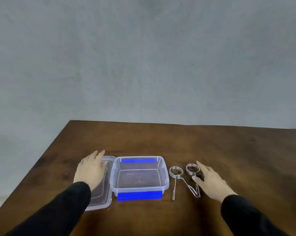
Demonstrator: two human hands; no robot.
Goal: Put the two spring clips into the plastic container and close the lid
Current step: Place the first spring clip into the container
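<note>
Hands spread at an open plastic container (166, 176) on a wooden table (211, 147)

Left hand (91, 169) lies flat on the lid (99, 200); right hand (211, 180), fingers apart, touches the right spring clip (192, 169); the left spring clip (175, 172) lies just beside the empty box

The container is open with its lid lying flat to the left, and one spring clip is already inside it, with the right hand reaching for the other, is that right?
Not quite. The head view shows the container empty: both spring clips lie on the table to its right. The rest holds: the lid lies flat on the left, and the right hand is at the farther clip.
</note>
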